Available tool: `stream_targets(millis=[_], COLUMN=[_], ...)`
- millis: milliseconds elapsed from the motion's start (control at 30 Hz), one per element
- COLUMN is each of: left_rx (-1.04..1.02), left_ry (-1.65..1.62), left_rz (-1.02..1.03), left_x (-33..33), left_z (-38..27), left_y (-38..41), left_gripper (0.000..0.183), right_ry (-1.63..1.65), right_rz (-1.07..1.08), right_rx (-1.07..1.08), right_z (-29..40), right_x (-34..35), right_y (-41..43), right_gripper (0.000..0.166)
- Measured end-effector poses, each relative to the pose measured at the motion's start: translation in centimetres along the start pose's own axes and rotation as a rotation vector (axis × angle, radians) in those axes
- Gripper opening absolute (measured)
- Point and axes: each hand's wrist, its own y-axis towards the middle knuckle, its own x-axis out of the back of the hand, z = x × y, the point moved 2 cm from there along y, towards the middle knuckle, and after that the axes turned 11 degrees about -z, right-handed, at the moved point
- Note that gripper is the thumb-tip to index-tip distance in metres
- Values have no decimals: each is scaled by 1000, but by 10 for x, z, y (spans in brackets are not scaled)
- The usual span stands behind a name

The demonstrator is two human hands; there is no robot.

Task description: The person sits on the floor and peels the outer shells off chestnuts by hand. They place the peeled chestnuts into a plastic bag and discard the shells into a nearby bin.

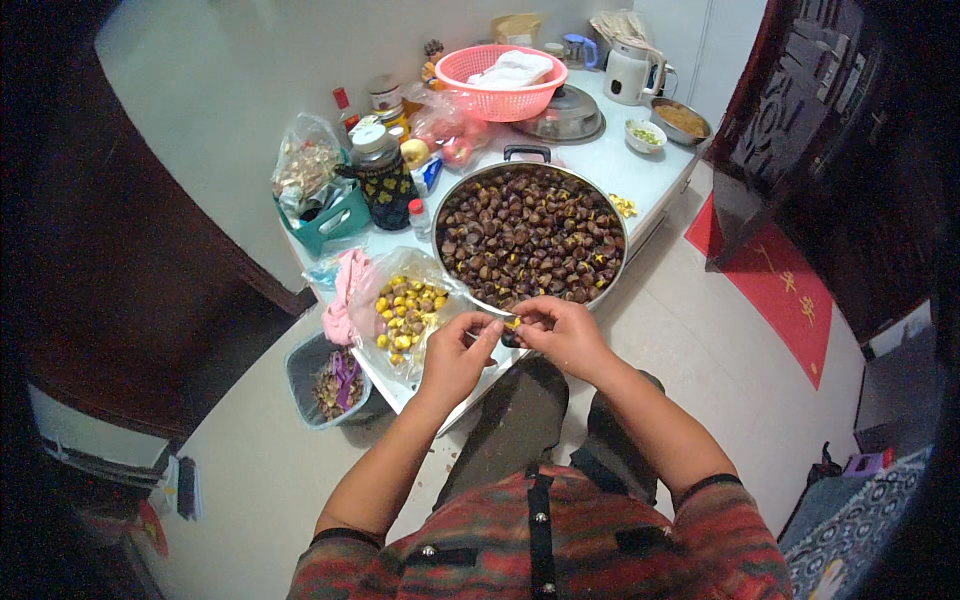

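Note:
Between my fingertips, at the near rim of a large metal pan, is a small chestnut (512,323) with yellow flesh showing. My left hand (455,361) pinches it from one side with thumb and forefinger. From the other side my right hand (564,339) grips it, its fingers partly hiding it. The pan (624,264) has a black handle and is filled with brown chestnuts in their shells (529,232), some split to show yellow. Left of my hands, a clear plastic bag (365,300) lies open with peeled yellow chestnuts (403,311) in it.
A lined bin (300,379) with shells stands by the table's (600,169) left corner, below a pink cloth (346,296). Behind are a green basket (330,225), a dark jar (386,191), a pink colander (480,105) on a pan lid (574,112), and bowls (645,142). Yellow bits (624,205) lie right of the pan.

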Motion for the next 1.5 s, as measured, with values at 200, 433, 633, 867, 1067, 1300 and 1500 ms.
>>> stream_targets(millis=[200,433,633,867,1067,1300,1500], left_rx=[30,84,132,132,181,156,158], left_ry=[-24,-60,-82,-25,-79,-66,-153], left_rz=[-24,36,63,71,89,77,58], left_x=[-10,-20,-23,-27,-32,-26,-24], left_z=[16,28,24,29,30,35,18], left_y=[19,27,29,37,37,38,41], left_gripper=[16,15,16,16,15,14,15], right_ry=[-403,-598,-727,-697,-1011,-780,488], right_rz=[-96,-32,-95,-139,63,69,196], right_rx=[170,155,105,185,467,355,-411], right_z=[-37,-54,-64,-78,-89,-93,-47], right_x=[28,47,89,81,38,51,57], right_y=[43,80,124,180,217,209,134], right_gripper=[20,19,15,25,26,17,23])
